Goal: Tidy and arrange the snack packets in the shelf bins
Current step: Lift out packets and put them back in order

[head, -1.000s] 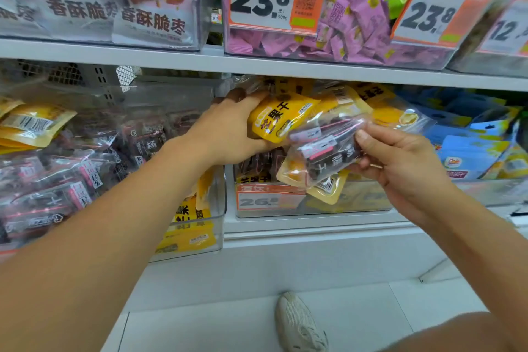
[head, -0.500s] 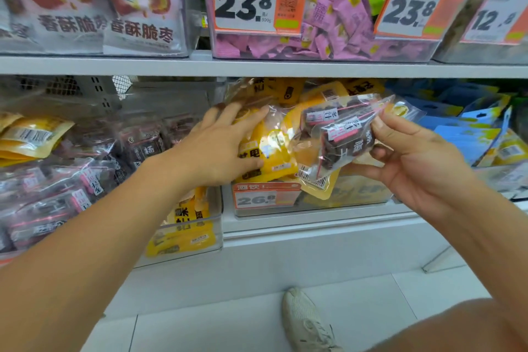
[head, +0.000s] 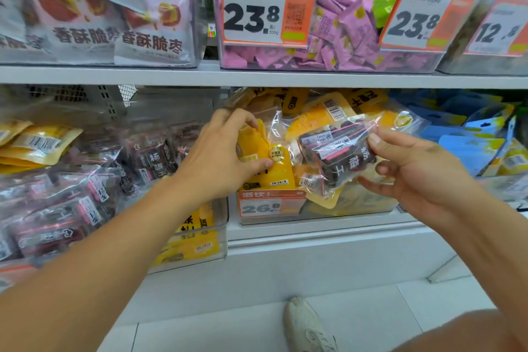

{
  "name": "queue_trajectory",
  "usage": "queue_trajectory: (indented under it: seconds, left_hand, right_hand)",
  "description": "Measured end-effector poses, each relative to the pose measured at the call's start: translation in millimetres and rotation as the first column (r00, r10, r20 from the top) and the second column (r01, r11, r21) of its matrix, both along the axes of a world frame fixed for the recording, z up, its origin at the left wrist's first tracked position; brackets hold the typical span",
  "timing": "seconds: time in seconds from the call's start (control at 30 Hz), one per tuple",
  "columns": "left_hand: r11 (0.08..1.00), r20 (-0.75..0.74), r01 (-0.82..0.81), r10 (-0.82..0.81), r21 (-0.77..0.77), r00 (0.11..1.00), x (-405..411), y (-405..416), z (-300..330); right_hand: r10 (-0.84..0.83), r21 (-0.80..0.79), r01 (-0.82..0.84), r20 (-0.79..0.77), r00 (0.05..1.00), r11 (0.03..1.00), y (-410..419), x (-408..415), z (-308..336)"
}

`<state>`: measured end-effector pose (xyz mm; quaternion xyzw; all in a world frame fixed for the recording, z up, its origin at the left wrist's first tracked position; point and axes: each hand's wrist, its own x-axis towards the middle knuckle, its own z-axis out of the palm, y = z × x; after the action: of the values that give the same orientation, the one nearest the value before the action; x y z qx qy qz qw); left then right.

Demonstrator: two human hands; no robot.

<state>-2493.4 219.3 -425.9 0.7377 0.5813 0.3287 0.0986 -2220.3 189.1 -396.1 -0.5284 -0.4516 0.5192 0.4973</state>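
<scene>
While the left hand (head: 228, 157) pinched a yellow packet (head: 264, 157) standing in the middle bin (head: 314, 208), probably to straighten it, the right hand (head: 411, 168) gripped a dark plum packet (head: 340, 157) just in front of that bin. It seemed a stray, since matching dark packets (head: 85, 191) filled the left bin, though blur hid details there.

1. Our left hand (head: 225, 157), which lay flat on the yellow packet (head: 264, 157), now pinches it upright between thumb and fingers.
2. Our right hand (head: 411, 166) has tilted the dark packets (head: 340, 151) more level, slightly lower.
</scene>
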Motion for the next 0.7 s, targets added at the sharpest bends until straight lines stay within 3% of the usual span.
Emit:
queue_trajectory:
  seconds: [0.13,0.27,0.33,0.4,0.47,0.5,0.57,0.63,0.7]
  left_hand:
    - [0.999,0.009,0.023,-0.023,0.044,1.000,2.6,0.6,-3.7]
    - [0.991,0.019,0.059,-0.062,0.121,0.998,-4.5,-1.2,-9.3]
    - [0.973,0.075,0.056,-0.074,0.223,0.994,-11.9,-9.0,-7.0]
    - [0.975,0.316,0.024,-0.096,0.222,0.944,-22.4,-26.3,5.3]
    - [0.979,0.581,0.184,-0.199,0.085,0.789,-44.1,-53.2,21.9]
    - [0.950,0.617,0.312,-0.250,0.009,0.746,-56.3,-67.2,28.6]
    - [0.907,0.514,0.405,-0.292,-0.119,0.806,-71.7,-94.3,34.7]
    - [0.969,0.348,0.234,-0.191,-0.085,0.918,-78.0,-107.1,26.3]
    - [0.999,0.333,0.006,-0.023,0.054,0.943,-84.0,-107.5,13.9]
  right_hand:
    - [0.007,0.054,-0.010,0.054,0.999,0.998,-8.3,-3.8,3.5]
    - [-0.085,0.322,0.029,0.164,0.983,0.946,-32.0,-18.1,12.7]
    - [-0.044,0.444,-0.042,0.182,0.982,0.895,-45.5,-35.4,15.1]
    - [0.013,0.515,-0.111,0.190,0.982,0.850,-51.3,-57.1,13.5]
    - [0.038,0.556,-0.151,0.209,0.977,0.817,-49.4,-81.9,11.1]
    - [0.030,0.581,-0.166,0.235,0.972,0.797,-47.1,-95.2,9.6]
    - [-0.026,0.641,-0.209,0.336,0.941,0.739,-42.7,-122.7,5.7]
    - [-0.046,0.687,-0.269,0.403,0.914,0.675,-40.3,-155.5,3.0]
    - [-0.055,0.722,-0.334,0.457,0.888,0.606,-36.1,-186.3,4.7]
